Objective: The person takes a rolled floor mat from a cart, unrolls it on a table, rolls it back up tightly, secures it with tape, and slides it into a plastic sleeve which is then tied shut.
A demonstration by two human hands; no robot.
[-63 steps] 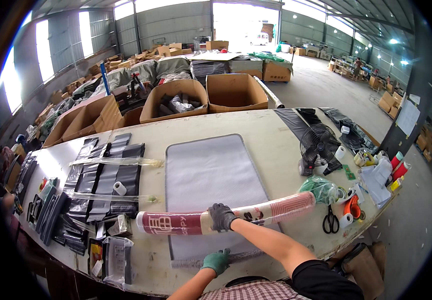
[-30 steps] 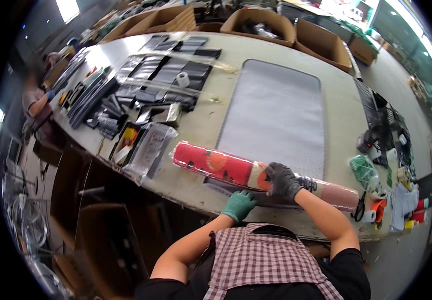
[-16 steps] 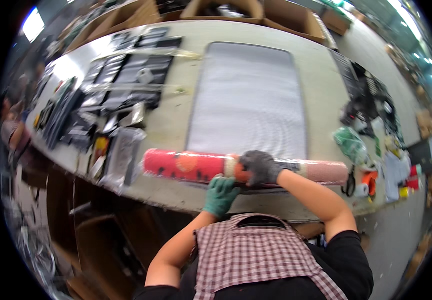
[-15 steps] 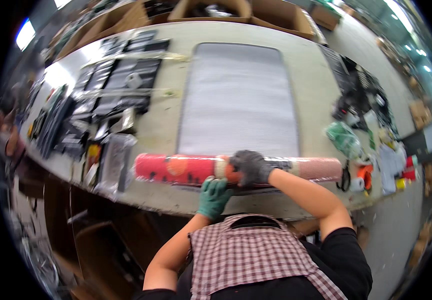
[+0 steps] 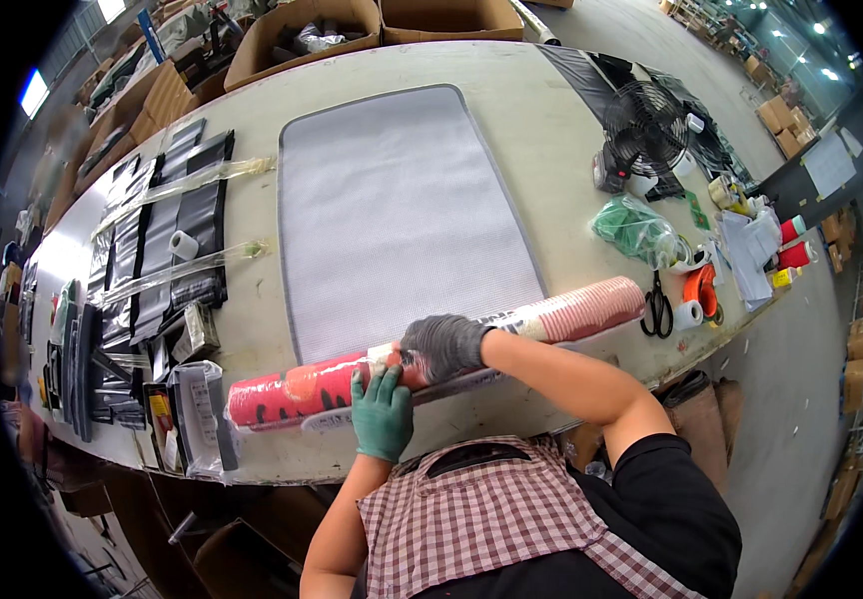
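From the head view, a long red and pink rolled mat [image 5: 431,364] lies across the near edge of the table [image 5: 541,190], just near of the flat grey mat [image 5: 397,215], and the person's right hand [image 5: 441,344] in a dark grey glove curls its fingers over the roll's middle. The left hand [image 5: 382,411] in a green glove sits just beside it, fingers close together and pressed against the roll's near side. Scissors [image 5: 657,307] and tape rolls [image 5: 693,299] lie off the roll's right end, with a black fan [image 5: 641,125] farther off and flat plastic-wrapped packets [image 5: 167,240] at the left.
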